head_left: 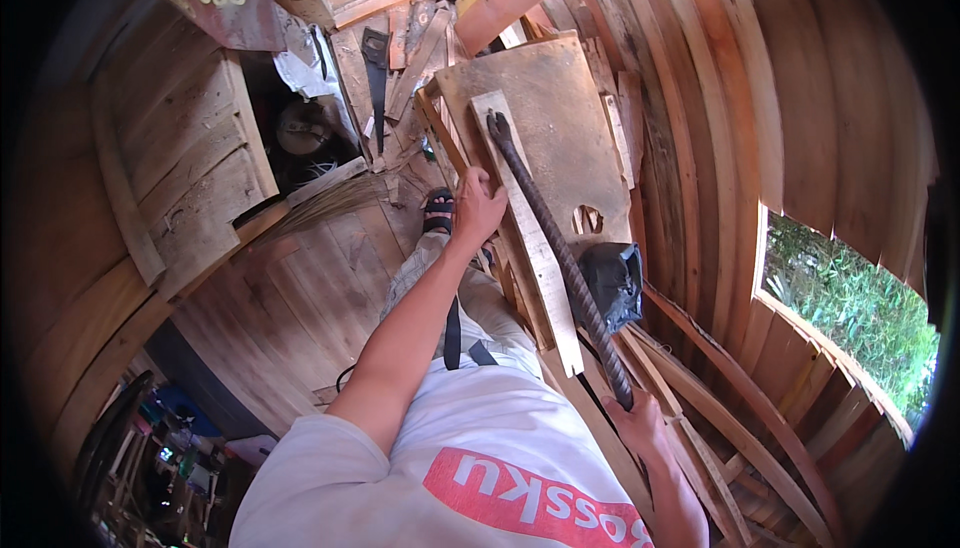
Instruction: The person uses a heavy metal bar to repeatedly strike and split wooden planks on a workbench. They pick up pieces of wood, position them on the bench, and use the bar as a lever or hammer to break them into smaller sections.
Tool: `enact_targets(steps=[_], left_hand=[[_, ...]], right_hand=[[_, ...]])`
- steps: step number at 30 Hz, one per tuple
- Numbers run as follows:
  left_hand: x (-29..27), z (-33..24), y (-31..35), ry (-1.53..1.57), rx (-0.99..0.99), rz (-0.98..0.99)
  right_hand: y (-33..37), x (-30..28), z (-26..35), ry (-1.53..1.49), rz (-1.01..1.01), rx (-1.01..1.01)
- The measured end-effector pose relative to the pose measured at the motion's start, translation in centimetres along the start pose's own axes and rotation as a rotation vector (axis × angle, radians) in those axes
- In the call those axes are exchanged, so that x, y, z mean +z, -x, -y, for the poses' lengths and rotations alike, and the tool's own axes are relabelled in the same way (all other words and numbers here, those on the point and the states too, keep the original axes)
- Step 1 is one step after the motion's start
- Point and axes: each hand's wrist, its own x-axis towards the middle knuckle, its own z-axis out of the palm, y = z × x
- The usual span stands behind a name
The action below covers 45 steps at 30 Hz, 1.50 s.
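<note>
A dark, ribbed pry bar (556, 238) lies slantwise over a pale wooden plank (535, 233), its forked end near the plank's far end. My right hand (638, 423) is wrapped round the bar's near end. My left hand (480, 206) is closed at the plank's left side, fingers curled over the wooden edge there. Their tips are partly hidden, so the exact piece gripped is hard to tell. Beneath the plank is a worn wooden board (580, 93) with a ragged hole, like a bench top. A black plastic bag (612, 283) sits on it, right of the bar.
A handsaw (376, 83) lies on the floor ahead, among wood scraps (420, 58). Long timber strips (720, 388) lean at the right, below a plank wall (690, 98) with an opening. A wooden cabinet (180, 148) stands left, with a bundle of thin sticks (325, 203) beside it.
</note>
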Motion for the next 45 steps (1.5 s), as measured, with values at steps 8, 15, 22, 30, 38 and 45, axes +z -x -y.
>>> enact_targets(steps=[8,15,22,30,38,45], left_hand=[[3.8,-9.6,4.9,-0.158,0.690,0.213],[4.8,-9.1,4.3,-0.379,0.614,0.423],[5.3,-9.0,4.4,-0.442,0.611,0.403],[5.9,-8.8,4.6,-0.569,0.523,0.477],[7.0,-8.4,4.6,-0.632,0.533,0.469],[8.1,-6.5,4.6,-0.620,0.577,0.396]], right_hand=[[-0.8,1.9,-1.1,-0.031,0.061,-0.014],[-2.4,1.7,-2.8,-0.080,0.075,-0.057],[-4.7,4.2,-5.2,-0.131,0.027,-0.157],[-6.0,5.4,-6.4,-0.168,0.030,-0.147],[-9.3,7.4,-7.9,-0.193,-0.013,-0.187],[-11.7,9.4,-9.1,-0.166,-0.067,-0.216]])
